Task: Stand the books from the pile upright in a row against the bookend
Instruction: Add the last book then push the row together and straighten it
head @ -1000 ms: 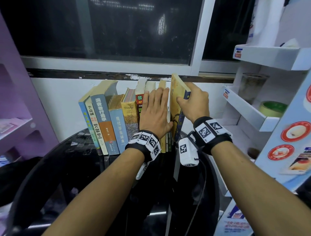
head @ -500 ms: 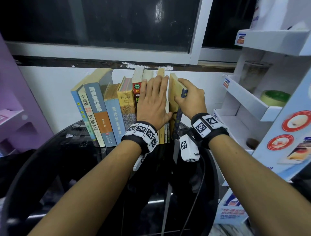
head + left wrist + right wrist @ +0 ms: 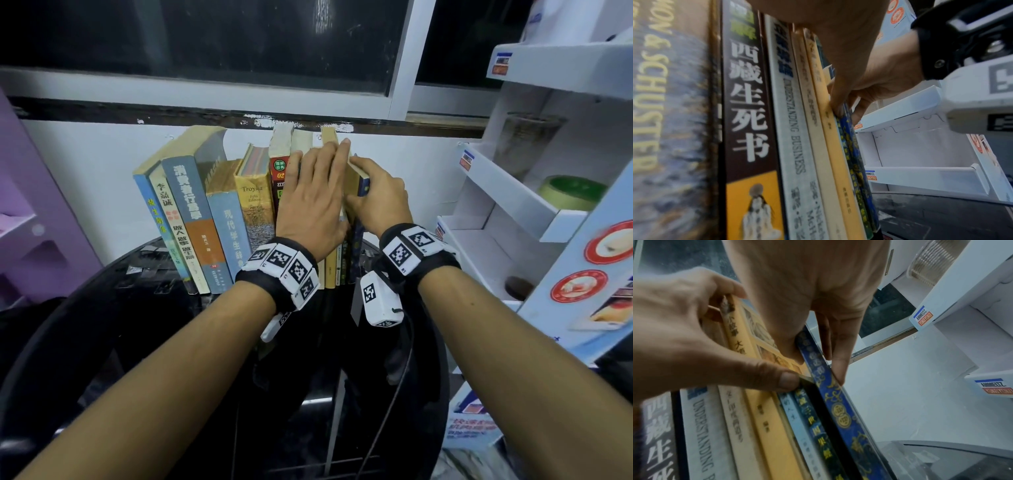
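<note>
A row of books [image 3: 219, 219] stands upright on the black round table [image 3: 137, 308], against the white wall. My left hand [image 3: 315, 198] lies flat with straight fingers on the spines at the row's right end, its thumb on a yellow book [image 3: 766, 410]. My right hand [image 3: 376, 195] pinches the last book in the row, a thin blue patterned book [image 3: 840, 412], with the thumb left of the spine and the fingers on its right cover. The blue book [image 3: 358, 253] stands almost upright against its neighbours. I see no bookend and no pile.
A white display shelf [image 3: 496, 212] stands close on the right and holds a roll of tape [image 3: 568, 192]. A purple shelf [image 3: 30, 222] stands at the left. A dark window runs above the wall. The table's rim lies just right of the blue book.
The blue book leaned out to the right with its top raised. My right hand has swung it down and left, against the row. My left hand has stayed on the spines.
</note>
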The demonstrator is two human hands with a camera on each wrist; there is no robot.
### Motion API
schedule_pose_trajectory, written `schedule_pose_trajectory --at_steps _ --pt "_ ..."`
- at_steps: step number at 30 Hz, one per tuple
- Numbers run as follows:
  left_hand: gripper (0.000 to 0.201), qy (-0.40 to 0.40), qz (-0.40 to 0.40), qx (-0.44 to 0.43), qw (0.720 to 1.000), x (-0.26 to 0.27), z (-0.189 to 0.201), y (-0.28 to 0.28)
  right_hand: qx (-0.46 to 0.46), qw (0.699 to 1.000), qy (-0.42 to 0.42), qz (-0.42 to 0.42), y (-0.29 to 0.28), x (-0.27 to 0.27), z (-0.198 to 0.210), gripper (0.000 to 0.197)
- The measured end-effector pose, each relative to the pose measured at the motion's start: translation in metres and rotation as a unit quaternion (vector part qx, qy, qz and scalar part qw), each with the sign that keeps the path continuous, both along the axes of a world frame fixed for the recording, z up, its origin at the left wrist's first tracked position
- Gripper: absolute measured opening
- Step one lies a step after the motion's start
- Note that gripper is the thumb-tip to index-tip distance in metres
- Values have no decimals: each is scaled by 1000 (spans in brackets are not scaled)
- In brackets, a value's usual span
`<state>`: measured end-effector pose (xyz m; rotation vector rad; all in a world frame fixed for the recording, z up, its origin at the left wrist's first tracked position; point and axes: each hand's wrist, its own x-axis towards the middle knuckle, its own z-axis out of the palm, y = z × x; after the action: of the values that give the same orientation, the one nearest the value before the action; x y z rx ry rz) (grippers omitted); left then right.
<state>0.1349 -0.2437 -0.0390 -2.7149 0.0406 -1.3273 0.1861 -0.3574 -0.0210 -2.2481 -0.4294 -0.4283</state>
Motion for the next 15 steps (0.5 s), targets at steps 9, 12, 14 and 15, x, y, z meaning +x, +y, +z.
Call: schedule_pose_trajectory --at_steps 9,12,14,15 --pt "103 56 -4 25 998 -10 31 23 -23 1000 -2 7 -1 -1 5 55" --pt "103 74 -13 6 997 -10 31 26 -17 999 16 23 -3 -3 6 61" --pt "104 72 -14 3 997 -9 31 25 -9 999 41 33 -3 -4 6 68" --pt "104 71 -16 1 997 -9 31 25 -6 998 52 39 -3 -4 5 70"
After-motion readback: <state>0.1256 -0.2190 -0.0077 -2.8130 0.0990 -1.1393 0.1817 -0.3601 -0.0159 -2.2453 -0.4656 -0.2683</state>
